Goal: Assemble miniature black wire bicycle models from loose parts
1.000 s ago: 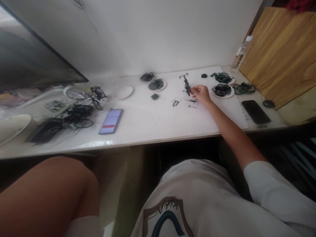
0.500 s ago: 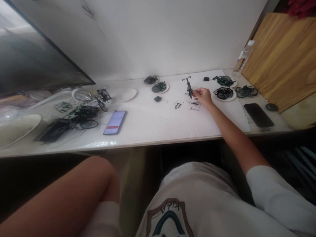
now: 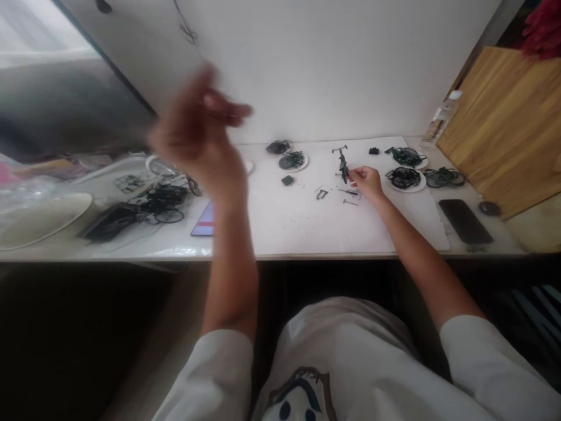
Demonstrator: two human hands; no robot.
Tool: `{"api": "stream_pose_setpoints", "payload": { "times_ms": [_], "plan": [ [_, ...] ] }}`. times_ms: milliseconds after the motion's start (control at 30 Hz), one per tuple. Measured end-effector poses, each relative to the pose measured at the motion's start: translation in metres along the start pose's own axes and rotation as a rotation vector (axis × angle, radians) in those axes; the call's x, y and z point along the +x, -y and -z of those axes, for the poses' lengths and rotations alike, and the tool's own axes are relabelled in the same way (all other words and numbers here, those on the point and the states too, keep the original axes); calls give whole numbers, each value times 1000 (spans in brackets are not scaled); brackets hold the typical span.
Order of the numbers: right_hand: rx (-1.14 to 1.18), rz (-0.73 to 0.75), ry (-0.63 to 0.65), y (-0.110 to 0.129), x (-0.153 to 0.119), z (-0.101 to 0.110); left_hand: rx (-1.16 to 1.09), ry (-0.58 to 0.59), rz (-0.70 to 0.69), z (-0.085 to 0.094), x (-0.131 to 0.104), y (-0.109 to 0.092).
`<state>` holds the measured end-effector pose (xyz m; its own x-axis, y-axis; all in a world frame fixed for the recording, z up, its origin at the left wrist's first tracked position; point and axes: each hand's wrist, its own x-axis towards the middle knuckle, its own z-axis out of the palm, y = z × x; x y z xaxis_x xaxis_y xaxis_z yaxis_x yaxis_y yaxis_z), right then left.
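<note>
My right hand (image 3: 367,182) rests on the white table (image 3: 307,228) with its fingers pinched on a small dark bicycle frame (image 3: 342,164) that stands upright beside it. Loose dark pins and small parts (image 3: 322,193) lie scattered just left of that hand. My left hand (image 3: 197,137) is raised in the air above the table's left half, blurred by motion, fingers loosely spread and holding nothing. A phone with a lit screen (image 3: 202,220) lies partly hidden behind my left forearm.
White plates with dark wheels (image 3: 405,177) sit right of the frame; two more plates (image 3: 293,159) stand behind. Model bicycles (image 3: 162,202) cluster at left beside a pale plate (image 3: 39,213). A black phone (image 3: 465,221) lies at right near a wooden board (image 3: 504,123).
My left arm has swung up from low at the left into the air over the table. The view has tilted down a little. My right hand stays at the frame.
</note>
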<state>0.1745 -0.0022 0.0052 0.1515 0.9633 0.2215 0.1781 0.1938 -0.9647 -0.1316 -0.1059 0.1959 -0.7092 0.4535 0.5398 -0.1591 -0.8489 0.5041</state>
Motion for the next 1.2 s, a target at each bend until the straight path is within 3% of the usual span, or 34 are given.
{"api": "stream_pose_setpoints", "payload": {
  "times_ms": [67,100,167,233,367,567,733,1000,1200],
  "plan": [
    [9,6,-1,0,0,1,121,407,-76,3,-14,36],
    [10,8,1,0,0,1,207,520,12,5,-22,57],
    [7,13,11,-1,0,2,390,643,188,13,-38,102],
    [6,22,15,-2,1,3,499,726,276,21,-52,140],
    [13,25,16,-4,1,2,527,779,581,30,-76,180],
    [27,8,13,-2,0,0,506,727,782,22,-113,193],
    [20,8,43,2,-2,-1,392,667,988,21,-137,190],
    [-9,116,33,10,-10,-1,90,628,1205,27,-134,184],
    [-49,185,43,18,-17,-3,25,658,1190,27,-133,181]
  ]
}}
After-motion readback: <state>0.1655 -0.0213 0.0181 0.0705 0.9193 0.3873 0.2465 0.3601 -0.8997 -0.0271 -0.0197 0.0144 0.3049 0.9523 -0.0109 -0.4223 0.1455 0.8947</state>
